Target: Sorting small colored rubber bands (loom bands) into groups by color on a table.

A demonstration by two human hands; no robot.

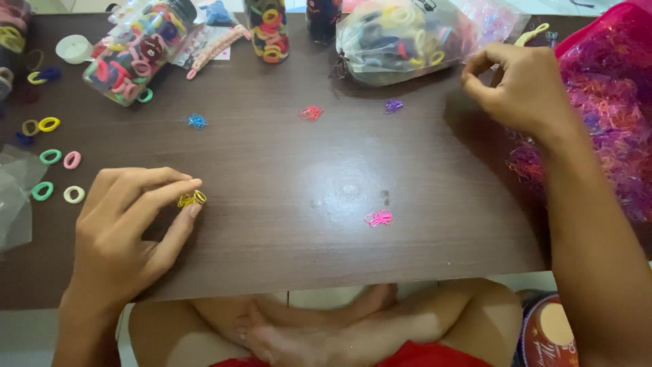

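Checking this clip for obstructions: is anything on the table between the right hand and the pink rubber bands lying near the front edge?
Nothing visible. Bare tabletop lies between the right hand and the pink rubber bands.

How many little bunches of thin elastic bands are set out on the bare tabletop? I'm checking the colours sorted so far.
5: yellow bunch under the left hand fingertips, blue bunch, red bunch, purple bunch by the clear bag, pink bunch. The right hand may hide more.
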